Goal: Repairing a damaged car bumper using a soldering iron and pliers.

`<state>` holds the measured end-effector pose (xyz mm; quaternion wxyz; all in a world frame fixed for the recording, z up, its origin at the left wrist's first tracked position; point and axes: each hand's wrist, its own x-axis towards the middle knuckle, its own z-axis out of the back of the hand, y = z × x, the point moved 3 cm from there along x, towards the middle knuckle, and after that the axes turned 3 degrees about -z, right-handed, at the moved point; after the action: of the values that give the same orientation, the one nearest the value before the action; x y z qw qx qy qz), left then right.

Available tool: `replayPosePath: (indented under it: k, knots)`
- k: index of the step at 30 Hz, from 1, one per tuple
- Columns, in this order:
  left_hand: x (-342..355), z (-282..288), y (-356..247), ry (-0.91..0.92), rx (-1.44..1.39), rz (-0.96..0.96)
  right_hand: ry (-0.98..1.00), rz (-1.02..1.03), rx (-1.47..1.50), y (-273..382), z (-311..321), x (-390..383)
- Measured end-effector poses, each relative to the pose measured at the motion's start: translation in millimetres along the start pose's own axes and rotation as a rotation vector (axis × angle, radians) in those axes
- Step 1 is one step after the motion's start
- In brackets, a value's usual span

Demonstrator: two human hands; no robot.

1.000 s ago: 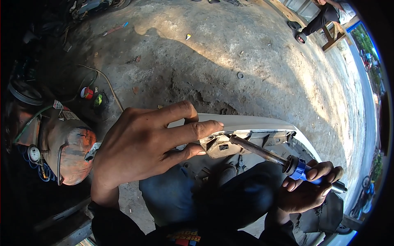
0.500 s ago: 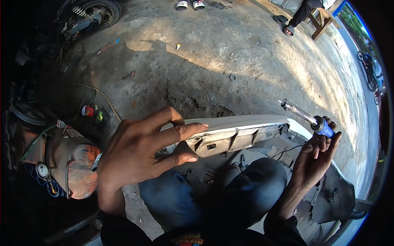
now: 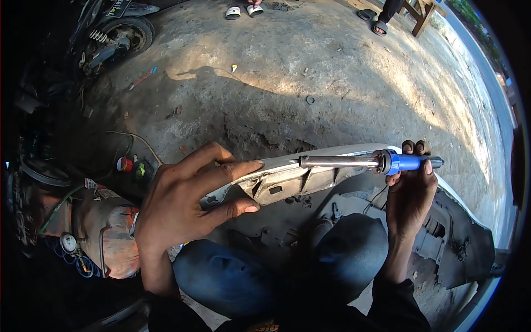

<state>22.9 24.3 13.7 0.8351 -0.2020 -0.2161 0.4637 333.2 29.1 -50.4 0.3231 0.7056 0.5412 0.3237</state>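
A long white plastic panel (image 3: pixel 290 185) with a ribbed, dirty inner side stretches across in front of my knees. My left hand (image 3: pixel 185 202) grips its left end, thumb on the inner side and fingers over the top edge. In my right hand (image 3: pixel 412 191) is a soldering iron (image 3: pixel 406 162), held by its blue handle between thumb and fingers. Its metal barrel points left and lies, as seen from above, over the panel's upper edge; whether the tip touches the panel I cannot tell.
At the left stands a rusty orange tank (image 3: pixel 113 238) with a pressure gauge (image 3: pixel 68 243). A motorcycle wheel (image 3: pixel 133 39) is at the far left. Dark plastic parts (image 3: pixel 464 243) lie on my right. Far off are a person's sandalled foot (image 3: pixel 380 27) and a wooden stool (image 3: pixel 423 16).
My right hand has turned the soldering iron from slanting up and left to nearly level, bringing it left over the panel. My left hand keeps its grip.
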Motion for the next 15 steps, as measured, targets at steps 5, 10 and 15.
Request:
replayPosePath:
  k: [5, 10, 15]
  knots:
    - [-3, 6, -1, 0.000, -0.019, 0.011, 0.157, 0.003, -0.024, -10, -1, -3]
    - [-3, 2, 3, 0.000, -0.062, 0.011, 0.115, 0.101, -0.112, -14, -2, -5]
    - [-2, 1, 5, -0.013, -0.075, 0.008, 0.131, 0.120, -0.121, -12, -2, -6]
